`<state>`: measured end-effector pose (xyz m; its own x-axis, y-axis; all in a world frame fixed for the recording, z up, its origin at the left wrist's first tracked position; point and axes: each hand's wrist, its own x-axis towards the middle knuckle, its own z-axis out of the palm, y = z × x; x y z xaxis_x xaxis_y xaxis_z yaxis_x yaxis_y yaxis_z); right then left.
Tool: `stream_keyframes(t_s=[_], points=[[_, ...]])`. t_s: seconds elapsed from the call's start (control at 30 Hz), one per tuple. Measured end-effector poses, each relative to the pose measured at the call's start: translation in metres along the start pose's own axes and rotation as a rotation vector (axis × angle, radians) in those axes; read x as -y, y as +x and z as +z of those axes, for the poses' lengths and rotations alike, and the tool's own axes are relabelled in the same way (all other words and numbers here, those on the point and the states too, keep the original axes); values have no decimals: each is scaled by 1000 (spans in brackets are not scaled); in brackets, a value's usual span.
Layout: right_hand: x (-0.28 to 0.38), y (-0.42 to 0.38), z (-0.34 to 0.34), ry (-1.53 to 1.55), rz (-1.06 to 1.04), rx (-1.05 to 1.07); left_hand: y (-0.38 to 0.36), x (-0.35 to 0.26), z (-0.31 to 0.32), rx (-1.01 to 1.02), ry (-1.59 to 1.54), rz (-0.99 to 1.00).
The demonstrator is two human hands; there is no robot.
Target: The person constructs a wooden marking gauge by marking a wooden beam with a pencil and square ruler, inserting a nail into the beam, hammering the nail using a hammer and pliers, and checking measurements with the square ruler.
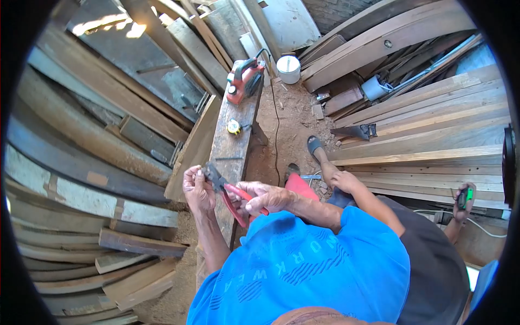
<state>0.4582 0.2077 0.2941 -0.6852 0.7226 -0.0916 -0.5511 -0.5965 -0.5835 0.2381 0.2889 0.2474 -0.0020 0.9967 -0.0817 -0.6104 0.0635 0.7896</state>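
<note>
A pair of pliers with red handles (234,208) is gripped in my right hand (265,198), its dark jaws pointing away from me. Beside those jaws, my left hand (198,189) is closed in a pinch. Whatever lies between its thumb and fingers is too small to make out. Both hands are above the near part of a narrow wooden bench (223,145). A thin dark rod (228,158) lies across the bench, just beyond the pliers. Farther along are a yellow tape measure (234,127) and a red power planer (246,81).
Boards are stacked on the left (81,179) and right (433,135). A white bucket (288,70) stands past the bench, and a cord (277,124) crosses the sawdust-covered floor. At right, another person's hand (341,180) rests near their leg; their other hand (465,200) holds a green-and-black device.
</note>
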Motion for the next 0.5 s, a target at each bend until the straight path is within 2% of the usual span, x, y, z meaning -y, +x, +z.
stream_keyframes(t_s=[0.17, 0.23, 0.33, 0.37, 0.5], points=[[32, 15, -22, -71, -3, 14, 22, 23, 27, -115, -59, -37], [35, 23, -22, -51, -36, 17, 25, 23, 24, -71, -40, -35], [28, 34, -8, 7, -77, -48, 31, 29, -12, -23, -51, -51], [24, 38, -7, -85, -125, -2, 31, 26, -19, -18, -25, -70], [-13, 40, 3, 16, -112, -13, 13, -3, -17, 28, -15, -76]])
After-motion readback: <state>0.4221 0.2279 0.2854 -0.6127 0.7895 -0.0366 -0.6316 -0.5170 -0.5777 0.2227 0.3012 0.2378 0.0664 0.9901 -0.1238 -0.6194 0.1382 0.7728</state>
